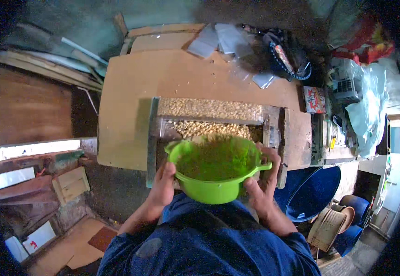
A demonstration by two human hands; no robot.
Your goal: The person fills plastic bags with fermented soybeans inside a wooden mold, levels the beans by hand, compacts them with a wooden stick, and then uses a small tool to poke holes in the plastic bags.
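Observation:
A bright green plastic colander-like bowl (211, 189) with side handles is held up in front of my body. My left hand (164, 184) grips its left side, and my right hand (264, 181) has hold of the handle on the right. Dark, blurred contents or a mesh bottom show inside; I cannot tell which. Just beyond the bowl, partly hidden by it, lies a wooden frame or tray (153, 133) on the table. Pale yellow grains or kernels (209, 108) fill its far strip, and more lie loose in the part nearest the bowl.
The brown board table (126, 101) carries clear plastic bags (232, 40) and a dark bundle (285, 50) at the back. A printed box (314, 100) sits at its right. Below right stand a large blue tub (312, 191) and a pale bucket (325, 229). Boards lean at left.

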